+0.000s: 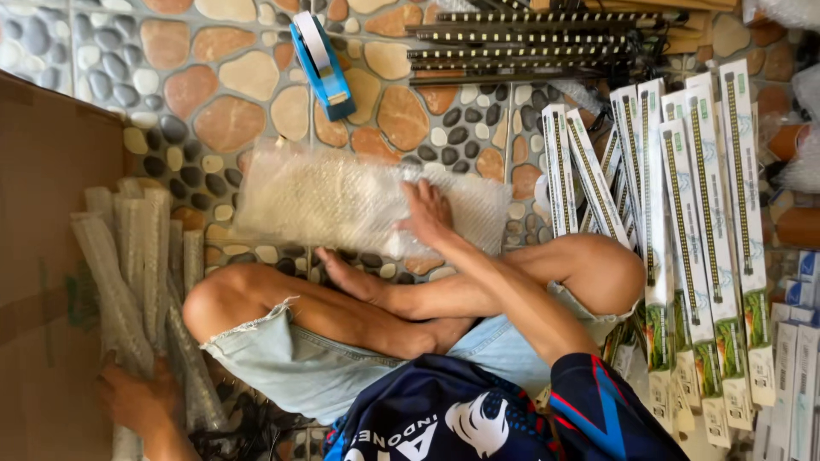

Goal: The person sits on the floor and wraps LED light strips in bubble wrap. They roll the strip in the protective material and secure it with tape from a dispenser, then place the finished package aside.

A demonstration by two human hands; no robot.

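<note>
An informal packing area on the floor of a home or small shop is shown. A pebble-patterned tiled floor [231, 94] serves as the work surface. Long boxed products [709, 239] are stacked along its right edge, bubble-wrapped bundles [137, 265] and a cardboard box [43, 256] at its left, and a blue tape dispenser [320, 64] near its top edge.

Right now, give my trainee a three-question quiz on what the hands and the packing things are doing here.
1. True or false: the right hand rests on the bubble wrap sheet.
2. What does the left hand touch? A) the tape dispenser B) the wrapped bundles C) the long flat boxes
3. Fill in: the tape dispenser is coloured ____.

Key: 1 true; 2 B; 3 blue.
</note>
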